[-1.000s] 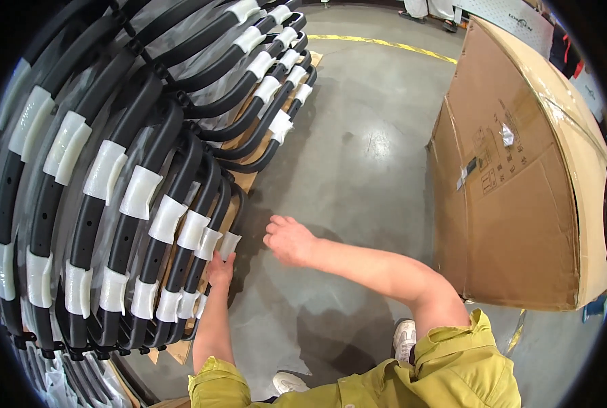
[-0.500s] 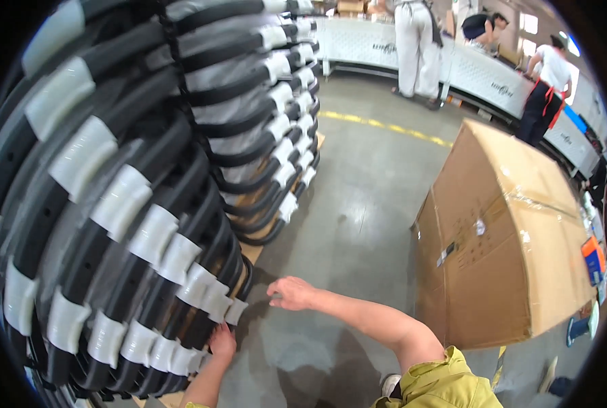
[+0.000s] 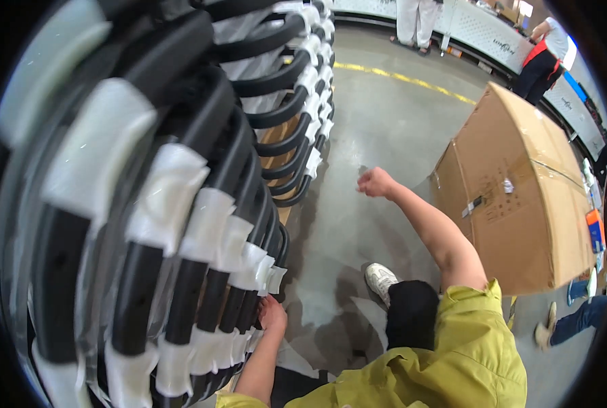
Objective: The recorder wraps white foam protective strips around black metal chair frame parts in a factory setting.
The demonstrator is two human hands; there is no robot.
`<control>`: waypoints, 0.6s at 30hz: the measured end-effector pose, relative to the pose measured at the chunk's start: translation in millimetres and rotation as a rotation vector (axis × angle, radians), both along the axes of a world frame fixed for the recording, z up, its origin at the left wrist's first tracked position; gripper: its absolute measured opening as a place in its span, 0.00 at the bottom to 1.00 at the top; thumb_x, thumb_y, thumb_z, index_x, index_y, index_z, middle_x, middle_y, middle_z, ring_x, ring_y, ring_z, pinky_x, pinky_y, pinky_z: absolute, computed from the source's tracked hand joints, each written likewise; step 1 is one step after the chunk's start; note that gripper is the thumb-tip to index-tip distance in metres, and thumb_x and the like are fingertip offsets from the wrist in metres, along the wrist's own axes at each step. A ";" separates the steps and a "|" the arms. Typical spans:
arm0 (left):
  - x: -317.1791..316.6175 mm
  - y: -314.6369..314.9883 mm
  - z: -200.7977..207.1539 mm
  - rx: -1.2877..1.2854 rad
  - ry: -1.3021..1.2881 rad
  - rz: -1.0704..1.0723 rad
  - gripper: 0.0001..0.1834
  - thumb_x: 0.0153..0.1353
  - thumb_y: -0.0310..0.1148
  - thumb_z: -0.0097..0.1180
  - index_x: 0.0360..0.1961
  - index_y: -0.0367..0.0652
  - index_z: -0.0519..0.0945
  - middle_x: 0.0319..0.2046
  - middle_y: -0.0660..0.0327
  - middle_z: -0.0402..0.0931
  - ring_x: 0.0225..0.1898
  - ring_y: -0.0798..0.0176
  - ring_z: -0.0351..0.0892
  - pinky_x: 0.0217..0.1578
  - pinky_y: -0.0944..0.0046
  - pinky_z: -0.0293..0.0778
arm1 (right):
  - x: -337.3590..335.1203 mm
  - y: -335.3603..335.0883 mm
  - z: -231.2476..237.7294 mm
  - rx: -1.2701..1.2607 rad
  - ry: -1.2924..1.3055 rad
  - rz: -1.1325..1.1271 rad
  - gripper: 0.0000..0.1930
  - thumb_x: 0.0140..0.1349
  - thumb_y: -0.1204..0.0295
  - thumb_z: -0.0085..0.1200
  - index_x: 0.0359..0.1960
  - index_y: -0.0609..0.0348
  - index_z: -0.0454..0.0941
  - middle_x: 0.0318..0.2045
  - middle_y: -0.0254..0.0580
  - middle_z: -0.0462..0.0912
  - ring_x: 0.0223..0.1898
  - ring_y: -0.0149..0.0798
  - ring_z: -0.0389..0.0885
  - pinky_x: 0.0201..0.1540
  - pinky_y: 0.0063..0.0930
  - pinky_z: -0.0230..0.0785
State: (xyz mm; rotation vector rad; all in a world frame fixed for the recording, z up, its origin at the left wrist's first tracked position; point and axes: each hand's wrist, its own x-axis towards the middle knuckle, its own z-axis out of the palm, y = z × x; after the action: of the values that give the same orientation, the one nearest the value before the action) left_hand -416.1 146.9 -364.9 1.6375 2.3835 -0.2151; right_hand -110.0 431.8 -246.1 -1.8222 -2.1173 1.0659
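Stacked black curved tubular frames (image 3: 164, 292) fill the left side, with white foam-like wraps (image 3: 215, 228) around their tubes. Low at the stack's near right edge, my left hand (image 3: 271, 315) is against the end black tube, just under a white wrap; its fingers curl in at the tube and their tips are hidden. My right hand (image 3: 377, 183) is out over the grey floor between the stack and a big cardboard box, touching neither. Its fingers are loosely bent and a little apart, with nothing seen in them.
The tall taped cardboard box (image 3: 514, 197) stands to my right. Behind the first stack is another stack of wrapped black frames (image 3: 297, 122). A yellow floor line (image 3: 405, 78) crosses farther off. People stand by white benches (image 3: 477, 37); another person's leg (image 3: 579, 323) shows at lower right.
The view has tipped downward and closer to the stack, bringing more of my legs and a shoe into sight. My right arm has swung farther forward, while my left hand stays at the stack's low edge.
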 end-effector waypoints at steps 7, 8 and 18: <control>34.8 10.7 54.5 0.066 -0.209 0.014 0.25 0.52 0.36 0.51 0.49 0.33 0.65 0.45 0.45 0.68 0.47 0.46 0.68 0.47 0.55 0.65 | -33.8 118.0 -92.7 -0.288 0.781 -0.263 0.24 0.47 0.74 0.57 0.49 0.59 0.66 0.17 0.34 0.73 0.15 0.24 0.67 0.16 0.17 0.59; 51.0 26.6 71.1 0.163 -0.326 -0.023 0.24 0.52 0.33 0.52 0.48 0.33 0.66 0.44 0.45 0.69 0.46 0.46 0.69 0.46 0.55 0.66 | -39.1 130.7 -97.3 -0.330 0.831 -0.201 0.27 0.47 0.74 0.57 0.51 0.58 0.64 0.17 0.33 0.72 0.14 0.23 0.66 0.15 0.16 0.57; 120.2 284.6 87.6 0.583 -0.196 -0.243 0.26 0.56 0.27 0.46 0.55 0.30 0.56 0.53 0.42 0.59 0.55 0.43 0.58 0.54 0.54 0.55 | -69.3 209.2 -120.7 -0.686 0.861 0.162 0.16 0.47 0.71 0.58 0.39 0.60 0.74 0.11 0.31 0.70 0.10 0.21 0.63 0.11 0.16 0.51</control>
State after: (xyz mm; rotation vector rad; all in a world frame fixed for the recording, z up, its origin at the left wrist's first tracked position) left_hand -295.9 431.5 -277.3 2.0716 2.2118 0.6303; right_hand -179.3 641.0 -366.8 -0.9922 -1.4533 2.2870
